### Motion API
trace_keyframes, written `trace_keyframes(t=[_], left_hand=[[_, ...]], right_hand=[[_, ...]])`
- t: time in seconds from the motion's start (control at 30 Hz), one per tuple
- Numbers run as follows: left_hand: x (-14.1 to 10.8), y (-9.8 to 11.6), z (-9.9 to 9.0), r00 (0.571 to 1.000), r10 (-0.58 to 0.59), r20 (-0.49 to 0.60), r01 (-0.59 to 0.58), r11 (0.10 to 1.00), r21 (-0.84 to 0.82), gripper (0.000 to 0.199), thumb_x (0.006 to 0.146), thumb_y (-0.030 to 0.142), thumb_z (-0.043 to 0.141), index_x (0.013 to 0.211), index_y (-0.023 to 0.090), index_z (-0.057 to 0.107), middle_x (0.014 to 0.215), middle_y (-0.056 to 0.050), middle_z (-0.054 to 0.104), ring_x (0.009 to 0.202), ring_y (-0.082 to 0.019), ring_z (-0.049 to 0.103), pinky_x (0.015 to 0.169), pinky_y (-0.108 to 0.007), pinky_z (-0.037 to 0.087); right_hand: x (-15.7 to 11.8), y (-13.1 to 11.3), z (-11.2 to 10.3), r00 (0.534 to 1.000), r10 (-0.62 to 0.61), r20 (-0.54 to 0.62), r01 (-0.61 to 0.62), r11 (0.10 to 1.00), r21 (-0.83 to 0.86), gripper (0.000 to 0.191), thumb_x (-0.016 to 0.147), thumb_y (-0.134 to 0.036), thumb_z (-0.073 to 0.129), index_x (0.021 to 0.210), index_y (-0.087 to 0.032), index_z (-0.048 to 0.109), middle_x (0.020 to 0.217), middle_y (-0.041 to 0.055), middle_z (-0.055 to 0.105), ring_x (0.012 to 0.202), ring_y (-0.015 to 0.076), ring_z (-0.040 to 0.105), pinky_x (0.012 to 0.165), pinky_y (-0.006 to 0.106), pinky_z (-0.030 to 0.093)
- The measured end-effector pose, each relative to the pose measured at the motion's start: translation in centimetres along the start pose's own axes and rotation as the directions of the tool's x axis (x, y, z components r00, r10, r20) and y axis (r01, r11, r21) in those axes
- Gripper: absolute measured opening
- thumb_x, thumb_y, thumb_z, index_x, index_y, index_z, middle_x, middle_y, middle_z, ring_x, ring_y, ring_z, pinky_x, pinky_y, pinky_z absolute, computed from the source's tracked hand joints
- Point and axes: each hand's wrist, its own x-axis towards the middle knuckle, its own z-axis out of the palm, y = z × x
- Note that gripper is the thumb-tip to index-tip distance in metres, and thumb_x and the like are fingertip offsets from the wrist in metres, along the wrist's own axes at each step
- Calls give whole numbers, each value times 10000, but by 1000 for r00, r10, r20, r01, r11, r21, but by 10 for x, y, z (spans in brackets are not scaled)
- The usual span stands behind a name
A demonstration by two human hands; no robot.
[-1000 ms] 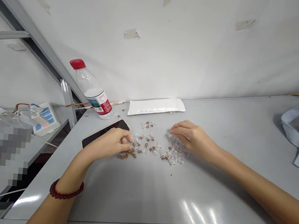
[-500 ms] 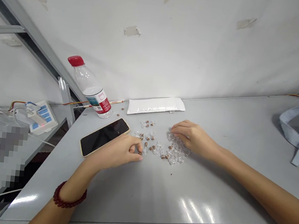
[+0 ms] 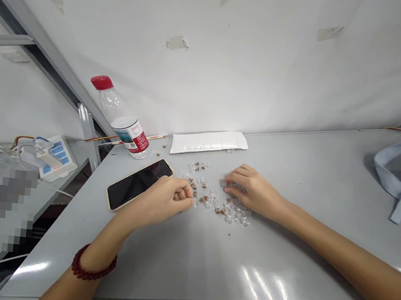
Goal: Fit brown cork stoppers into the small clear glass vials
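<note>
My left hand (image 3: 170, 197) is beside the phone, thumb and forefinger pinched together. The small brown cork seen between those fingers earlier is now covered by them. Just beyond the fingertips lie several tiny clear bottles with brown corks (image 3: 204, 185). My right hand (image 3: 250, 188) rests over the far edge of a pile of clear mini bottles (image 3: 237, 212). Its fingers are curled together round a clear mini bottle, mostly hidden by the hand. Loose corks (image 3: 220, 211) lie at the pile's left side.
A black-screened phone (image 3: 139, 185) lies left of the bottles. Behind it stands a plastic water bottle (image 3: 131, 131) with a red cap. A white padded envelope (image 3: 209, 143) lies along the wall. A power strip (image 3: 58, 158) is at far left, a grey-blue strap (image 3: 381, 164) at right.
My left fingers have closed together and the cork between them has gone out of sight. My right hand has shifted slightly left, its fingers more curled, and some of the pile has moved.
</note>
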Motion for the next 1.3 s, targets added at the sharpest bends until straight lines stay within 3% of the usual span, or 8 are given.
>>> trace_keyframes(t=[0.1,0.23,0.43,0.63,0.83,1.03,1.17,1.3], left_hand=[[2,3,4,999,-1,-53,-4,996,-85,147,782,312,584,724,178,572,608,27,554,577,-118,495,551,-237,394],[6,6,14,995,15,-99,-34,980,-195,162,760,326,642,739,171,600,627,25,571,555,-106,509,536,-228,402],[8,11,27,987,43,-155,-101,916,-389,141,718,276,707,715,173,610,662,26,603,579,-101,549,574,-228,442],[5,13,30,989,59,-137,-118,870,-479,147,705,242,723,672,172,598,636,31,600,584,-100,553,586,-236,447],[4,13,30,993,37,-109,-89,845,-527,214,658,239,771,668,171,569,637,36,604,582,-95,549,568,-226,446],[5,11,32,986,96,-133,-151,852,-502,439,625,276,810,1029,214,651,874,-8,635,737,-138,571,686,-287,530],[5,13,32,969,190,-156,-241,864,-443,234,709,300,750,924,213,723,868,-25,642,787,-156,573,720,-285,540],[3,14,31,967,209,-148,-254,862,-439,193,720,289,746,887,199,714,876,-27,643,764,-143,570,708,-269,536]], right_hand=[[1,0,1,1000,-23,-21,24,1000,19,151,893,-175,545,983,-143,661,867,85,672,878,223,555,774,388,474],[-1,-11,-3,989,-43,-141,61,990,127,151,899,-191,552,1018,-137,629,928,90,668,894,199,575,767,348,504],[-7,-35,1,966,-178,-186,219,948,232,189,918,-115,464,1047,-123,602,926,100,648,804,155,612,677,293,536],[-11,-40,9,937,-247,-247,307,920,243,290,874,-5,397,1050,-137,587,934,99,636,763,135,603,624,263,542],[-14,-44,7,920,-288,-266,353,903,244,327,853,36,378,1045,-120,592,964,107,630,799,129,602,663,252,553],[-17,-46,7,921,-243,-305,324,912,252,288,905,-41,423,1077,-200,591,1061,88,615,953,149,618,777,268,563],[-17,-50,5,934,-187,-304,272,924,270,234,922,-95,437,1040,-209,603,1015,78,637,916,154,639,754,267,571],[-17,-51,4,952,-112,-285,196,937,288,186,935,-135,436,1020,-210,584,948,60,661,858,146,651,709,247,573]])
